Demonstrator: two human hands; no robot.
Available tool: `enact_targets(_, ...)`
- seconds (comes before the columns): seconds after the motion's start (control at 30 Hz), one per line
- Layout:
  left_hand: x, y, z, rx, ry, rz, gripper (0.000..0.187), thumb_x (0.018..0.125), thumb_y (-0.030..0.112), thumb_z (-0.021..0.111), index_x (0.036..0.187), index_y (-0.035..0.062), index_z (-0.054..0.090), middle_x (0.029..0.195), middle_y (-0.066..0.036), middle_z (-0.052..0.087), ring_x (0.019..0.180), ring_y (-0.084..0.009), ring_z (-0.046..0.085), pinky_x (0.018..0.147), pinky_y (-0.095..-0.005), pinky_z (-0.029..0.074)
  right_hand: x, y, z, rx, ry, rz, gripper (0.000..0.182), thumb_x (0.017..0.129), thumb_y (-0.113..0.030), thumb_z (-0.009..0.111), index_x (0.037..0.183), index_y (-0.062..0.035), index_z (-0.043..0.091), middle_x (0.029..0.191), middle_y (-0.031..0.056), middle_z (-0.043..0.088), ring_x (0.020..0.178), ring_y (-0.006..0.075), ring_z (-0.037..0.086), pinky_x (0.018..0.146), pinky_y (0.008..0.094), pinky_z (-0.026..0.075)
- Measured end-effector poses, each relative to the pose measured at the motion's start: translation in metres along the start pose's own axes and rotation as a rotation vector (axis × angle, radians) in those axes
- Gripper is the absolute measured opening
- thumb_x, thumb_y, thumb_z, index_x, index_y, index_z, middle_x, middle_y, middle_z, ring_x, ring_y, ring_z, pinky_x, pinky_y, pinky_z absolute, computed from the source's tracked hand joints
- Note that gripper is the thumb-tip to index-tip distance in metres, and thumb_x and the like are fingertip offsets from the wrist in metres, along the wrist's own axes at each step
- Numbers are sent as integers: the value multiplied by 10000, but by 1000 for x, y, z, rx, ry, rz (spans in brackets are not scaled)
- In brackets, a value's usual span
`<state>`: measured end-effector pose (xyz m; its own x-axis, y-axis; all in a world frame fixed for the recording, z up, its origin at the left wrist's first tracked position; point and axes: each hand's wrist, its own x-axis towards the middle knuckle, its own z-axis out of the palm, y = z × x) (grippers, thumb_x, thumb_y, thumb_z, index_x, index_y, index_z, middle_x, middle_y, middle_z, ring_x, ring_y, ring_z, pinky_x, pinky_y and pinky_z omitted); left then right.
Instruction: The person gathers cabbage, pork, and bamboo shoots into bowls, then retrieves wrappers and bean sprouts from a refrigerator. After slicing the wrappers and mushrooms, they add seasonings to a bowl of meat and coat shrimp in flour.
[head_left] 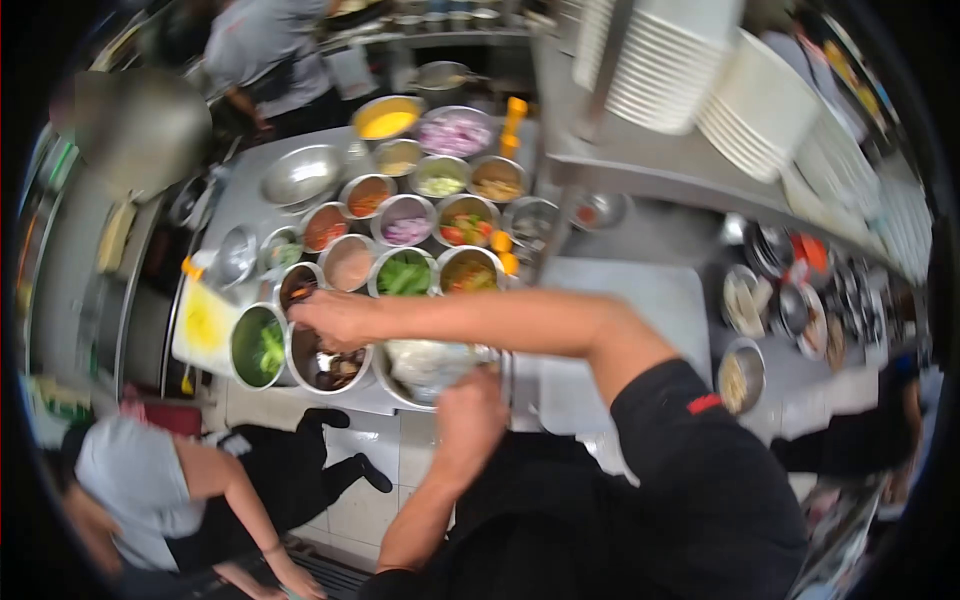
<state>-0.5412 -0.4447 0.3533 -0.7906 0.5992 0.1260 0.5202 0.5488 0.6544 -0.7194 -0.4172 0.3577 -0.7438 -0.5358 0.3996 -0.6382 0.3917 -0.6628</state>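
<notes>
Reaching leftward across the body, the right hand (335, 318) rests over the rim of a steel bowl of dark pieces (325, 362), fingers curled toward a smaller bowl (297, 284) just beyond it; whether anything is pinched between them cannot be told. The left hand (470, 415) sits at the near edge of a large mixing bowl (430, 372), closed into a loose fist on its rim. This bowl lies at the near edge of the counter (640, 300), touching the bowl of dark pieces on its left. The right forearm runs almost level from right to left, its long axis parallel with the counter's near edge, directly above the mixing bowl. Left of the bowls, a bowl of greens (258, 348) and a yellow cutting board (204, 325) crowd the corner. Farther off, ingredient bowls stand rim to rim, leaving little open room. Bare counter lies to the right. Stacked white plates (690, 70) overhang on a shelf. A crouching person (150, 490) occupies the floor near left.
</notes>
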Motion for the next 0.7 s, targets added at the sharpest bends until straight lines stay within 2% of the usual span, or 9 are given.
enact_targets(0.17,-13,56,-81,69,173,112,118,762,52,632,865,-7,636,661,-173,617,514,-266,603,500,-331,469,-132,-65,-131,-51,76,108,214,711,-38,574,915,9,528,801,194,608,762,344,598,681,402,466)
enact_targets(0.2,-18,69,-98,50,190,106,134,767,61,643,887,1,645,651,-142,621,461,-213,579,471,-290,452,-163,-71,-148,-32,45,303,190,732,-49,603,903,7,541,811,164,612,765,297,602,689,372,471)
enact_targets(0.27,-34,95,-134,-21,215,-152,138,790,56,632,910,-10,644,680,-103,619,409,-107,481,421,-222,394,-240,-77,-170,-128,313,381,164,776,-28,603,937,-24,571,887,126,595,776,230,591,682,309,464)
enact_targets(0.33,-47,100,-159,-151,270,-115,179,865,86,578,983,-44,610,642,-56,587,422,-48,462,355,-160,300,-319,-88,-178,-147,635,668,166,771,-2,603,935,-27,603,892,104,578,754,207,577,675,292,461)
enact_targets(0.43,-49,117,-161,-253,224,-71,270,881,106,569,1085,-71,559,716,-82,597,488,-63,504,404,-162,362,-423,-86,-155,-268,977,1061,218,773,16,600,982,-42,627,918,111,587,744,196,585,680,293,471)
enact_targets(0.53,-19,106,-88,-231,222,31,302,885,111,568,1134,-59,549,738,-76,601,548,-77,535,459,-178,412,-479,-61,-99,-352,1184,973,248,775,10,600,1013,-55,630,953,125,600,745,215,602,689,301,480)
enact_targets(0.6,-2,90,-25,-264,106,17,323,858,92,596,1148,-47,564,788,-103,619,570,-112,576,515,-214,473,-496,-55,-62,-316,1181,984,309,763,-12,622,1066,-69,616,1081,145,571,919,280,587,789,343,476)
enact_targets(0.67,-1,62,39,-439,-78,16,319,864,96,593,1147,-48,558,770,-95,620,574,-109,578,533,-227,480,-512,-50,-32,-599,902,923,402,738,-34,634,1133,-60,566,1189,176,501,1132,385,448,931,425,401)
enact_targets(0.7,-9,50,61,-503,-153,-76,356,854,105,610,1169,-43,539,743,-98,614,563,-109,575,529,-228,478,-516,-64,-29,-459,833,919,500,714,-71,668,1191,-51,518,1265,190,433,1210,419,345,997,466,336)
